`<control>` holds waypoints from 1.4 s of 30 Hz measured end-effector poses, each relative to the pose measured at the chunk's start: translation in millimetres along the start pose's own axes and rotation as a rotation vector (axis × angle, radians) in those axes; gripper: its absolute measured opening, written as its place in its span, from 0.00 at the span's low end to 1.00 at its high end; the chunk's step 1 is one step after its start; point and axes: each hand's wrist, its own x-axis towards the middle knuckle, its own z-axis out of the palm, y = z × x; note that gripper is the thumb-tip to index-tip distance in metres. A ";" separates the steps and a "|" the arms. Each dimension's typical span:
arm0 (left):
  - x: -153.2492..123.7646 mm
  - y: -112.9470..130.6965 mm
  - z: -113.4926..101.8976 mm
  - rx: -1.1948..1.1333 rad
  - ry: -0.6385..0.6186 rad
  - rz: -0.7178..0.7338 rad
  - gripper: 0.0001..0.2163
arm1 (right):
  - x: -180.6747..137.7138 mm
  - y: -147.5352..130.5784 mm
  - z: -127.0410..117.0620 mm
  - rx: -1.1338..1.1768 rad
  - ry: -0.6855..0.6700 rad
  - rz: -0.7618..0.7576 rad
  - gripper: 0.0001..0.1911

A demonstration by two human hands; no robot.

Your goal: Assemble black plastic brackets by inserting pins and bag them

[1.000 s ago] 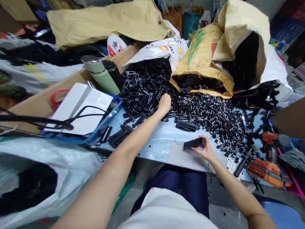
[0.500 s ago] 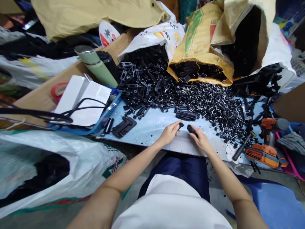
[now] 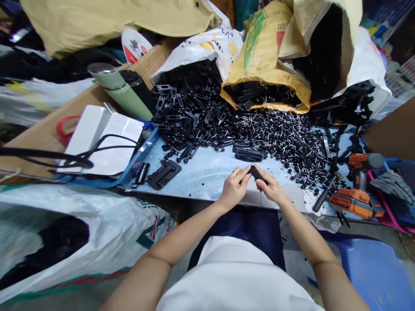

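Observation:
Over the front of the table my left hand [image 3: 234, 187] and my right hand [image 3: 271, 186] meet at the fingertips. Between them is a small black plastic part [image 3: 256, 173], gripped by my right fingers from its right side. The left thumb and index finger are pinched against its left end; whether they hold a separate small black piece there is hidden. Just beyond the hands lies a stack of long black plastic pieces [image 3: 249, 154]. A heap of small black parts with metal pins [image 3: 285, 138] spreads behind and to the right.
On the right lie an orange cordless drill [image 3: 353, 201] and a hammer [image 3: 325, 194]. To the left are a black slotted block [image 3: 164, 174], a black cylinder [image 3: 142, 173], a blue basket [image 3: 129, 172] and a green flask [image 3: 129, 97]. A yellow sack [image 3: 262, 56] stands behind.
My hands were apart, each with a black piece; now they have come together at one black part. The view has shifted slightly to the right.

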 end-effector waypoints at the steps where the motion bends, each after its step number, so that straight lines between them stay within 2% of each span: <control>1: 0.0 2.5 3.8 0.004 0.068 0.002 0.17 | -2.0 0.9 6.5 0.007 0.044 -0.009 0.29; 4: 0.2 2.1 13.8 -0.016 0.176 0.031 0.17 | -7.1 5.8 25.7 -0.002 0.133 0.000 0.29; 6: -2.9 -5.4 18.8 -0.048 0.146 -0.003 0.17 | -5.9 9.6 29.2 -0.058 0.079 0.025 0.29; 8: -10.4 -15.9 22.9 -0.068 0.107 -0.138 0.18 | 2.4 12.7 17.3 -0.179 0.003 0.030 0.27; 10: -20.4 -25.7 25.1 0.000 0.101 -0.275 0.18 | 17.4 15.4 -13.9 -0.377 0.081 0.074 0.22; 11: -24.8 -29.4 25.2 0.080 0.094 -0.299 0.19 | 26.2 17.0 -36.3 -0.479 0.183 0.119 0.20; 12: -27.8 -31.9 24.9 0.183 0.065 -0.278 0.20 | 35.0 19.0 -62.2 -0.584 0.340 0.203 0.18; 14: -27.6 -33.9 23.7 0.390 -0.099 -0.134 0.22 | 50.5 24.8 -118.4 -0.663 0.550 0.320 0.19; 16: -19.3 -33.4 24.0 0.517 -0.355 0.034 0.22 | 60.6 32.8 -171.0 -0.711 0.706 0.449 0.23; 18: -7.5 -32.9 25.7 0.579 -0.556 0.128 0.21 | 64.6 40.6 -211.1 -0.726 0.788 0.584 0.26; 19: -2.5 -33.0 26.6 0.602 -0.606 0.142 0.21 | 64.9 43.2 -225.3 -0.725 0.801 0.639 0.27; 22: 2.6 -34.5 25.9 0.650 -0.637 0.135 0.20 | 61.5 42.4 -242.9 -0.733 0.781 0.688 0.27; 24: -2.1 -35.6 22.2 0.669 -0.648 0.133 0.18 | 56.1 35.5 -233.2 -0.765 0.746 0.617 0.26; 26: -8.9 -36.4 17.3 0.683 -0.663 0.141 0.17 | 45.9 28.2 -206.9 -0.788 0.651 0.499 0.23; 28: -14.0 -37.2 12.8 0.688 -0.672 0.158 0.17 | 29.7 24.5 -168.3 -0.784 0.408 0.353 0.18; 30: -16.2 -38.3 9.3 0.692 -0.678 0.168 0.17 | 9.1 25.4 -126.9 -0.753 0.069 0.213 0.15; 32: -16.3 -39.5 6.4 0.702 -0.679 0.153 0.19 | -11.4 29.1 -92.9 -0.708 -0.153 0.144 0.13; 34: -16.0 -40.0 4.4 0.710 -0.673 0.126 0.19 | -25.8 32.4 -71.4 -0.703 -0.283 0.088 0.15; 35: -15.9 -39.8 4.1 0.707 -0.668 0.118 0.18 | -29.3 33.2 -64.3 -0.730 -0.298 0.068 0.17; 37: -15.7 -38.4 6.0 0.678 -0.661 0.118 0.17 | -28.8 32.3 -53.7 -0.844 -0.196 0.116 0.18; 39: -15.2 -36.9 10.7 0.643 -0.660 0.126 0.17 | -22.2 28.5 -44.2 -0.975 -0.060 0.286 0.19; 40: -14.6 -36.5 13.2 0.628 -0.663 0.127 0.16 | -18.9 25.7 -40.2 -1.020 -0.037 0.375 0.19; 42: -12.8 -36.3 16.8 0.605 -0.671 0.118 0.14 | -16.5 19.5 -35.7 -1.045 -0.097 0.430 0.16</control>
